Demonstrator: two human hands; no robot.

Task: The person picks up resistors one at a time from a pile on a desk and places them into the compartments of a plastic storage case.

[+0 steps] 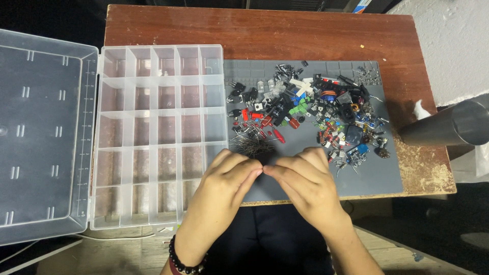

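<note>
Grey mat [367, 178] on wooden table [254, 30], strewn with mixed electronic components [316, 109] toward its far edge. Left hand [229, 173] and right hand [305, 178] at mat's near edge, fingertips pinched together; held item too small to tell. Bundle of thin wire leads [253, 147] just beyond fingers. Clear compartment organiser [158, 132] off mat's left edge, lid [41, 137] open.
</note>
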